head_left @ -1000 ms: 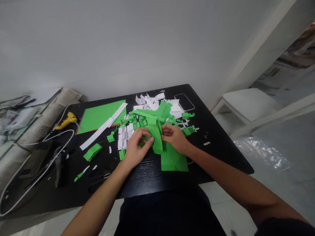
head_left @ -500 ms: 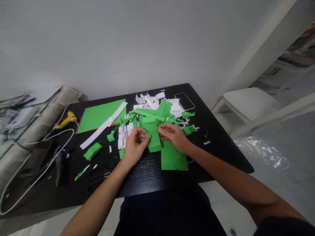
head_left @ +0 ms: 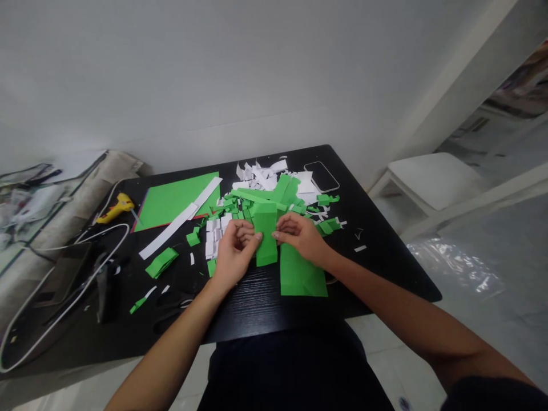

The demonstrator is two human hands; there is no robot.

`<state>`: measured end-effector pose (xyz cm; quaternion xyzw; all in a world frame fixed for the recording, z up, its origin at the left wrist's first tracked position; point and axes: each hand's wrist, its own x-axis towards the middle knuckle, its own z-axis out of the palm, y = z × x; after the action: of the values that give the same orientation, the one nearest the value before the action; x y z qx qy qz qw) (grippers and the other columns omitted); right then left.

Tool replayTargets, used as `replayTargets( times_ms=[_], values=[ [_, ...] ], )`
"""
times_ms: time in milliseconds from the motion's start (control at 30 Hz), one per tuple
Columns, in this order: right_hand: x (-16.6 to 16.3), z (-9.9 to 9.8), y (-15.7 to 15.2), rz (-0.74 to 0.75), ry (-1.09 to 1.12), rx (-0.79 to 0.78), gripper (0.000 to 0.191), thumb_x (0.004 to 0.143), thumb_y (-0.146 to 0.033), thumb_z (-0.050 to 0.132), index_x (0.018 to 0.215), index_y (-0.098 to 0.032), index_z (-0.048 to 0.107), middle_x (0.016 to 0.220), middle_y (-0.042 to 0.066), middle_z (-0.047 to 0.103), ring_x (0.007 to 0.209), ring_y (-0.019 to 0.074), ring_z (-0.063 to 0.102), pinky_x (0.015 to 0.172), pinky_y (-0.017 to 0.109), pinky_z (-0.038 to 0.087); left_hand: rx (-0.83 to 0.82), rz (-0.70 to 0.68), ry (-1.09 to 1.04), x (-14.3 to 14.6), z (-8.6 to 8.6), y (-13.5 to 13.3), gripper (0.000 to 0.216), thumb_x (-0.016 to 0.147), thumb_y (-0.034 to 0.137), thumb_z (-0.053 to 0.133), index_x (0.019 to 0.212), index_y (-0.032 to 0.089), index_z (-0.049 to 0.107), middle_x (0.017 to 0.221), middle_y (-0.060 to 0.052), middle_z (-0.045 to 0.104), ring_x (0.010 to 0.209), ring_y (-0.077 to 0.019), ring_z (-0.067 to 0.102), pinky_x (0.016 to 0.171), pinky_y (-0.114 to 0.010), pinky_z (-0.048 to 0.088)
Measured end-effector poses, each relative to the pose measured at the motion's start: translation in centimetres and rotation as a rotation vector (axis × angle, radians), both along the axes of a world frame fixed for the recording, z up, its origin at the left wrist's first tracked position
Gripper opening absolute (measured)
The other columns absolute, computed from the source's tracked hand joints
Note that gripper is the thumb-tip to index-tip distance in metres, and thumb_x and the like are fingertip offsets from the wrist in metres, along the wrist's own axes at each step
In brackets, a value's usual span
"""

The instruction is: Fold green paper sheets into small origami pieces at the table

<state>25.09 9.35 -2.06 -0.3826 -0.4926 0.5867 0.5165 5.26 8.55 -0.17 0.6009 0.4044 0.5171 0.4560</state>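
Observation:
Both hands hold a folded piece of green paper (head_left: 266, 242) upright over the table, one at each long side. My left hand (head_left: 236, 245) pinches its left edge, the thumb lying on the front. At the right edge, my right hand (head_left: 302, 237) closes thumb and fingers on the same paper. Below my right hand lies a larger green sheet (head_left: 305, 277), partly covered by it. Behind the held paper is a heap of green strips (head_left: 282, 191) and crumpled white paper scraps (head_left: 259, 176). Folded white strips (head_left: 212, 238) lie just left of my left hand.
A yellow glue gun (head_left: 119, 208) and a white cable (head_left: 124, 228) are at the left. A long white strip (head_left: 175, 225) crosses a flat green sheet (head_left: 171, 197). Dark scissors (head_left: 171, 314) lie near my left forearm. A phone (head_left: 322, 177) sits at the back right.
The green paper has turned more upright and shifted slightly right. My right fingers now grip its right edge, and my left thumb sits at its left edge.

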Motion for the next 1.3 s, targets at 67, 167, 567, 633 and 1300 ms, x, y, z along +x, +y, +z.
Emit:
replayTargets(
  times_ms=[67,167,567,633,1300],
  values=[
    [0.0,0.0,0.0,0.0,0.019,-0.015,0.042,0.068,-0.037,0.097,0.09,-0.023,0.065,0.081,-0.002,0.07,0.076,0.0172,0.072,0.068,0.032,0.066,-0.006,-0.023,0.012,-0.1,0.3,-0.1,0.028,0.091,0.042,0.077,0.095,0.02,0.06,0.071,0.004,0.06,0.059,-0.0098,0.057,0.057,-0.021,0.047],
    [0.0,0.0,-0.1,-0.002,0.05,-0.044,0.046,0.066,-0.034,0.097,0.097,-0.025,0.064,0.083,-0.003,0.07,0.077,0.0176,0.073,0.068,0.032,0.067,-0.013,-0.054,0.038,-0.2,0.8,-0.3,0.029,0.093,0.046,0.075,0.091,0.019,0.064,0.071,0.003,0.062,0.058,-0.0104,0.057,0.055,-0.022,0.046],
    [-0.2,-0.2,-0.2,0.022,0.009,0.009,0.041,0.066,-0.032,0.096,0.093,-0.023,0.067,0.095,0.001,0.076,0.096,0.0219,0.075,0.104,0.046,0.058,0.1,-0.182,0.268,-0.5,0.5,-0.7,0.022,0.089,0.033,0.081,0.102,0.021,0.068,0.115,-0.009,0.072,0.113,-0.0247,0.069,0.095,-0.038,0.056],
    [-0.2,-0.3,-0.1,0.046,0.007,0.018,0.041,0.067,-0.031,0.094,0.095,-0.023,0.066,0.096,0.002,0.076,0.097,0.023,0.075,0.104,0.047,0.057,0.145,-0.171,0.313,-0.5,0.3,-0.6,0.023,0.088,0.032,0.081,0.103,0.021,0.067,0.116,-0.01,0.072,0.115,-0.0256,0.069,0.099,-0.041,0.055],
    [1.9,4.9,-10.0,0.416,-0.351,-0.293,0.036,0.079,-0.029,0.083,0.111,-0.021,0.069,0.124,0.009,0.072,0.101,0.0242,0.073,0.087,0.04,0.059,-0.098,-0.444,0.612,-5.3,2.6,-10.1,0.041,0.084,0.028,0.084,0.119,0.028,0.062,0.119,-0.004,0.068,0.11,-0.0242,0.066,0.095,-0.039,0.052]
  ],
)
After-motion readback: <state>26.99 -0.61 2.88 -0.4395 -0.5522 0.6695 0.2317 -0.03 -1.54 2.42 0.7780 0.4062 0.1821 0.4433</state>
